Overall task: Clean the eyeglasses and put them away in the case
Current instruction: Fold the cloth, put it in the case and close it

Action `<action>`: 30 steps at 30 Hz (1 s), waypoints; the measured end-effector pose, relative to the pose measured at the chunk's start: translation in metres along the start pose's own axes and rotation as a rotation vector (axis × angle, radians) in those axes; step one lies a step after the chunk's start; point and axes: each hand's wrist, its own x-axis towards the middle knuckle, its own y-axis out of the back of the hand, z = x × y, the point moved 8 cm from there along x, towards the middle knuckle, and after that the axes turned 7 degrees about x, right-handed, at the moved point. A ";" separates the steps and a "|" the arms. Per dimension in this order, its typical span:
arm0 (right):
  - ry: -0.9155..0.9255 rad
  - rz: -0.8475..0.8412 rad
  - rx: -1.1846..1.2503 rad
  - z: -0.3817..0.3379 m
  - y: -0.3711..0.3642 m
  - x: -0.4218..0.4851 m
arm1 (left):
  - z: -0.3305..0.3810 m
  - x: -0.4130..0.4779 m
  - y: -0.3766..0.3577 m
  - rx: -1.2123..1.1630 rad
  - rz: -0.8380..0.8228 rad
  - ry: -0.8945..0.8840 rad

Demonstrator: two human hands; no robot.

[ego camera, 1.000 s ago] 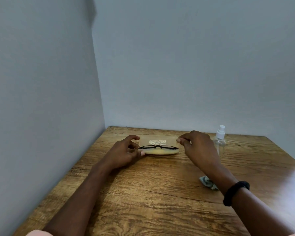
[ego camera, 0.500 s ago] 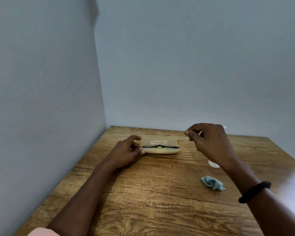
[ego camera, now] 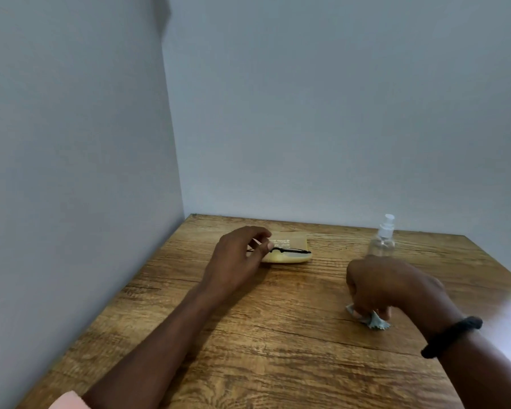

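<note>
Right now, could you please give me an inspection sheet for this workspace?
Surface: wooden table, with glare at its right edge.
Job's things: eyeglasses lie in the open case at the far left; cloth lies crumpled on the table at the right; spray bottle stands upright beyond the right hand.
Clutter: nothing seen.
Grippers: left hand pinches the eyeglasses' left end; right hand grips the cloth.
Cables: nothing seen.
Surroundings: plain grey walls to the left and behind; black wristband on the right wrist.

Soft, even light; white glare washes the table [ego camera: 278, 335] at its blurred right edge.
</note>
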 end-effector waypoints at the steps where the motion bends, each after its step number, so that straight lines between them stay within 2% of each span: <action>1: 0.015 0.001 0.003 -0.001 0.000 0.001 | 0.007 -0.002 -0.004 -0.015 -0.014 -0.020; 4: 0.127 0.010 0.162 -0.008 0.008 0.004 | 0.021 -0.009 -0.013 -0.087 -0.061 -0.018; 8: 0.299 0.235 0.667 -0.013 0.033 0.004 | 0.032 -0.020 -0.030 -0.286 -0.162 0.072; 10: 0.333 0.316 0.920 -0.013 0.036 0.005 | 0.039 -0.024 -0.038 -0.419 -0.201 0.122; 12: 0.348 0.363 1.076 -0.013 0.035 0.008 | 0.042 -0.025 -0.042 -0.520 -0.212 0.164; 18: 0.347 0.297 1.445 -0.014 0.024 0.020 | 0.039 -0.024 -0.041 -0.745 -0.171 0.298; 26: 0.324 0.256 1.580 -0.026 0.008 0.027 | 0.030 -0.025 -0.048 -0.960 -0.175 0.423; 28: 0.310 0.321 1.545 -0.026 0.009 0.026 | 0.026 -0.025 -0.049 -0.968 -0.160 0.456; 30: 0.320 0.496 1.384 -0.024 0.017 0.020 | 0.022 -0.024 -0.048 -0.990 -0.142 0.492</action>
